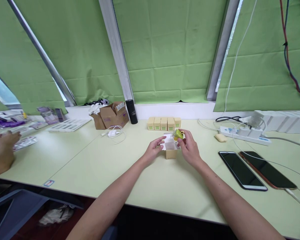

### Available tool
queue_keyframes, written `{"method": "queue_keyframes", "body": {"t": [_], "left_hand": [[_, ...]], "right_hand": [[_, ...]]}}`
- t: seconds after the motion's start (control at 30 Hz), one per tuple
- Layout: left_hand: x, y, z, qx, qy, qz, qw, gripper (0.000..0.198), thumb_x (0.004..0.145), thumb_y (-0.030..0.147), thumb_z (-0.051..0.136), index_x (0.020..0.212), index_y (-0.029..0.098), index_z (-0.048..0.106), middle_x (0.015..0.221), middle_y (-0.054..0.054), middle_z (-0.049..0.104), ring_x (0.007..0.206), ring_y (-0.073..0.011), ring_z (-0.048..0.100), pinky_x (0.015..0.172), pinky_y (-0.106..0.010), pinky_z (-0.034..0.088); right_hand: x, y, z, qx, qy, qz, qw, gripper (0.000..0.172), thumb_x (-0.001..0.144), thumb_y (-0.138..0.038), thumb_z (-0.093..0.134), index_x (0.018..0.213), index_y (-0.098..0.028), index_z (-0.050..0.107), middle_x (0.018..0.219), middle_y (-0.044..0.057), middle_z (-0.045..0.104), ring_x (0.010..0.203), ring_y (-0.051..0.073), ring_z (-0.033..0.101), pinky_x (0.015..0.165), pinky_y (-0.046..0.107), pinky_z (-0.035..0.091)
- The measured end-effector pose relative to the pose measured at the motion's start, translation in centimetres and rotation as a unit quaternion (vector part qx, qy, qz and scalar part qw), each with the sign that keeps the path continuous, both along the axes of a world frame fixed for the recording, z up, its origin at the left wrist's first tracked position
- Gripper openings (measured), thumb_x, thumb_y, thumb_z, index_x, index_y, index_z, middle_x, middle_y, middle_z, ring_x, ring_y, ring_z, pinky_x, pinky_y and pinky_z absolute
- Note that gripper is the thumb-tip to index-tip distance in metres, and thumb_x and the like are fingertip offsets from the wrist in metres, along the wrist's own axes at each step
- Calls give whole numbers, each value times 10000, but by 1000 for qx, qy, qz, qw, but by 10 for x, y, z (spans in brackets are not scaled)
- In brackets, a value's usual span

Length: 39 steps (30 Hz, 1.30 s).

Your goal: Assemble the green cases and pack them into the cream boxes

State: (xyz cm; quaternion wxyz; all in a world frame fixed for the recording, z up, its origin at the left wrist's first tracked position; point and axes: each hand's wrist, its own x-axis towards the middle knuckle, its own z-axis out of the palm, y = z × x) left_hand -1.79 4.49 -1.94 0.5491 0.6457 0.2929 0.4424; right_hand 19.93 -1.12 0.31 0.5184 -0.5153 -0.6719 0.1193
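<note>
An open small yellow box (171,154) stands on the pale table, its white inner flaps raised. My left hand (153,150) is at the box's left side, its fingertips at the left flap; whether they grip it is too small to tell. Just above the box's right side, my right hand (189,149) holds a small green item (178,134) with a yellow loop between thumb and fingers. Behind the box, several closed yellow boxes (164,124) stand in a row.
On the right lie two phones (242,170), a power strip (245,135), cables and a small beige case (220,137). A cardboard box (114,116), a black cylinder (131,112) and a white charger (113,133) stand or lie left of centre. Another person's hand (5,148) is far left.
</note>
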Motion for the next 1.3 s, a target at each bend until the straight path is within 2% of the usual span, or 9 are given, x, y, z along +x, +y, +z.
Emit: {"method": "queue_keyframes", "body": {"t": [0.33,0.47,0.7,1.0,1.3], "left_hand": [[-2,0,0,-3,-10,-5,1000,612,795,451,822,1350,223,704,1282,-130,685,1213,-274,552,1077,-390,394],[-2,2,-2,-6,-13,-12,1000,631,804,453,813,1374,213,686,1236,-131,687,1168,-266,579,1061,-389,406],[-1,1,-2,3,-3,-13,1000,614,835,427,785,1397,212,663,1299,-141,671,1219,-275,565,1070,-390,404],[0,-3,3,15,11,-16,1000,608,875,446,752,1418,199,639,1221,-127,697,1120,-260,628,1052,-392,428],[-1,-4,3,15,28,-1,999,567,879,371,746,1414,213,644,1347,-138,660,1209,-271,583,1075,-398,417]], "right_hand": [[-3,-2,-3,5,-13,20,1000,403,1003,-369,473,1391,-258,475,1400,122,592,830,199,691,768,366,593],[-6,-3,-4,-7,-16,34,999,356,979,-343,498,1326,-266,482,1331,84,637,866,200,679,767,360,586],[-7,-6,-4,-19,-46,39,998,276,972,-327,487,1241,-264,479,1184,63,682,847,208,659,736,355,550],[-10,-9,-1,-19,-96,50,994,271,940,-265,489,1211,-267,489,1075,44,687,839,216,634,733,342,509],[-10,-12,-1,-27,-114,61,991,228,886,-245,554,1112,-264,531,1089,40,682,896,221,624,762,342,499]]}}
